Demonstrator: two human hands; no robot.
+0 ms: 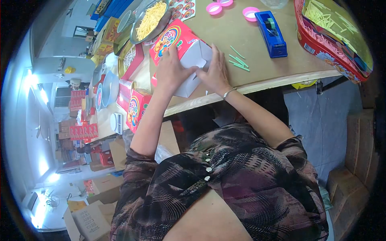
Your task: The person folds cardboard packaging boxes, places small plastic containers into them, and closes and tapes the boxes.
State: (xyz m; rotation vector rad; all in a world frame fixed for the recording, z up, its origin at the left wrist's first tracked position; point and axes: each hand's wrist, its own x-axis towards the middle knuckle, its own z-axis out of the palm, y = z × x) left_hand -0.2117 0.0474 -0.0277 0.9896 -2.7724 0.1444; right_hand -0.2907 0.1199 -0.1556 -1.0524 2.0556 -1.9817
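A red box [185,39] with a rainbow print lies tilted on the table's near edge, its white folded end facing me. My left hand [171,72] grips its left side, thumb on the white flaps. Around the right side of the white end is my right hand [216,71], with a bracelet at the wrist; its thumb nearly meets the left one at the flap seam. Several thin green sticks [239,62] lie to the right of the box. Beyond them stands a blue tape dispenser [272,34]. The box's underside is hidden.
A red tin [317,50] of pink and yellow sticks stands far right. Pink lids [214,9] are at the back. A metal bowl [150,22] of yellow sticks, another red box [138,107] and a blue basin [110,89] stand left. Cardboard boxes [90,221] are lower left.
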